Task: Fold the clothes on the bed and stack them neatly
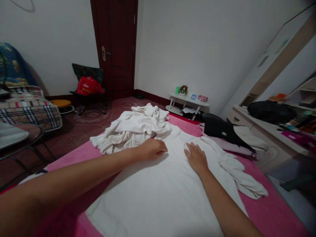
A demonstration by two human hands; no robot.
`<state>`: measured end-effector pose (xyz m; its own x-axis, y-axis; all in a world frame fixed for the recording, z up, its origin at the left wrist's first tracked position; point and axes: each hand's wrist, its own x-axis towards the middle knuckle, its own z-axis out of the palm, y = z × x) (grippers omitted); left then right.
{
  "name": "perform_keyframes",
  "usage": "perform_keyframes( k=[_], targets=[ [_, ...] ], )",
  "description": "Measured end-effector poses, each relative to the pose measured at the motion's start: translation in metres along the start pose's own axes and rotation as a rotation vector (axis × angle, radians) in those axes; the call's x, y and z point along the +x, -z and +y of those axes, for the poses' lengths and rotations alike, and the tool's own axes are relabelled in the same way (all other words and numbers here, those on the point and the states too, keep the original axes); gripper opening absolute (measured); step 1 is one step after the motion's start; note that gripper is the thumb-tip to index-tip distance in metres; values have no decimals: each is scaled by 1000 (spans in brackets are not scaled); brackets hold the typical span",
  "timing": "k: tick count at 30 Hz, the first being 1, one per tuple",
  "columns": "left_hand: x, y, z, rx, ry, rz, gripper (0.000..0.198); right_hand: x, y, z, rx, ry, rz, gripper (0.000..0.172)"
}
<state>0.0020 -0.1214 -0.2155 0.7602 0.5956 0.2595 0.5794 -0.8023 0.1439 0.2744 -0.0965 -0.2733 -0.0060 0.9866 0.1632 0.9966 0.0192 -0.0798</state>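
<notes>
A white long-sleeved shirt (160, 187) lies spread out in front of me, its right sleeve (243, 176) bunched and twisted. My left hand (154, 149) is over the upper left of the shirt, beside a crumpled pile of white clothing (138, 123). Its fingers are curled in together, and the fingertips are turned down out of sight, so whatever they may hold is hidden. On the upper right of the shirt, my right hand (197, 158) rests flat with its fingers apart, holding nothing.
Under the clothes is a pink bed cover (274, 197). Folded garments, a black one (219, 130) on top, lie at its far right. A low white table (190, 100) stands by the wall, a desk (259, 123) at right, and a chair with a red bag (89, 85) near the door.
</notes>
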Motion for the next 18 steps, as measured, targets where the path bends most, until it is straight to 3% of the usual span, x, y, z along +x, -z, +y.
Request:
perform_keyframes(
  k=[4, 7, 11, 15, 18],
  targets=[
    [-46, 52, -32, 227, 271, 177, 31, -1, 1, -2, 1, -3, 6, 52],
    [-79, 77, -68, 362, 483, 303, 37, -1, 1, -3, 3, -7, 15, 51],
    [-107, 83, -110, 327, 730, 194, 57, 0, 0, -2, 10, -14, 18, 50],
    [-109, 81, -115, 230, 815, 84, 41, 0, 0, 0, 23, -17, 20, 50],
    [-99, 91, -98, 258, 857, 137, 39, -1, 1, 0, 35, -12, 23, 50]
  ],
)
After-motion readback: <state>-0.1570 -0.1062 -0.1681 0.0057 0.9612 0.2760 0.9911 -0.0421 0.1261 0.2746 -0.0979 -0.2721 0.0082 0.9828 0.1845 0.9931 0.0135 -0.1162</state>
